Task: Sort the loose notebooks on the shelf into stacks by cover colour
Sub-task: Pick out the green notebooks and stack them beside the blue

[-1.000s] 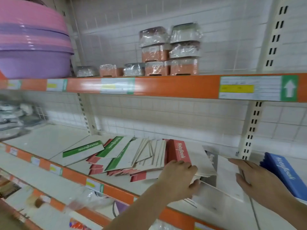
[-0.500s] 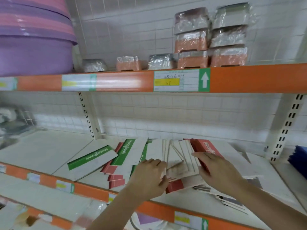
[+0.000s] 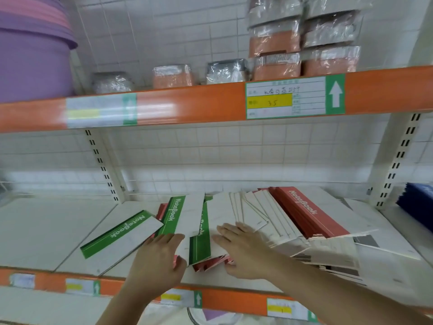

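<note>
Both hands lower now, left hand (image 3: 157, 261) and right hand (image 3: 243, 250) flat-fingered on notebooks (image 3: 225, 221), lower covers hidden.

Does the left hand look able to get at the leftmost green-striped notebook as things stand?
Probably yes. The left hand hovers open right beside that green-striped notebook, which lies on top at the pile's left edge with nothing over it.

Both forearms are bare, no sleeves showing; the left hand (image 3: 156, 261) and right hand (image 3: 243, 252) wear nothing.
</note>
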{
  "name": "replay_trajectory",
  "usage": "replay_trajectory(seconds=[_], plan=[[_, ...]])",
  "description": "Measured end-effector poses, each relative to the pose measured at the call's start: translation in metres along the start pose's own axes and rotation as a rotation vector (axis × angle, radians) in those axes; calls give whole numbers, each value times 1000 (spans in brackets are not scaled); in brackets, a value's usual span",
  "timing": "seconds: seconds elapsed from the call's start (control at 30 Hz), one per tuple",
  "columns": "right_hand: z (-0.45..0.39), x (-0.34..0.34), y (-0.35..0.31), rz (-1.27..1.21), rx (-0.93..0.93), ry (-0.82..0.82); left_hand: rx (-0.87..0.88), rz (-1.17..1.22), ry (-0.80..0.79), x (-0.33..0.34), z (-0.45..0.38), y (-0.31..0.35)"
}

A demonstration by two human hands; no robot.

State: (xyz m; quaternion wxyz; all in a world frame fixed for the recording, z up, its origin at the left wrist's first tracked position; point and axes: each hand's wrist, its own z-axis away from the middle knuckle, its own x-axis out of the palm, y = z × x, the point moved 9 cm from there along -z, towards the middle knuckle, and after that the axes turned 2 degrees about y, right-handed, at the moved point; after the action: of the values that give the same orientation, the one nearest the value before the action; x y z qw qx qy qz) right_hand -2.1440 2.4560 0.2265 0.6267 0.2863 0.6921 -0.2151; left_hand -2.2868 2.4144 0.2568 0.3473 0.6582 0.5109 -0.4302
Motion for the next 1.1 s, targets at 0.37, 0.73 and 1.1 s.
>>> replay_trajectory(seconds=[0.37,0.73,1.1], plan=[[9,-12,-1,210,-209,90,-77,-99,-162,33,-9,-27],[65,-70,74,379,40,251,-244,-13,-554,103,-31,-38],[83,-74,80,381,87,339,-84,-9,-370,76,-29,-18]])
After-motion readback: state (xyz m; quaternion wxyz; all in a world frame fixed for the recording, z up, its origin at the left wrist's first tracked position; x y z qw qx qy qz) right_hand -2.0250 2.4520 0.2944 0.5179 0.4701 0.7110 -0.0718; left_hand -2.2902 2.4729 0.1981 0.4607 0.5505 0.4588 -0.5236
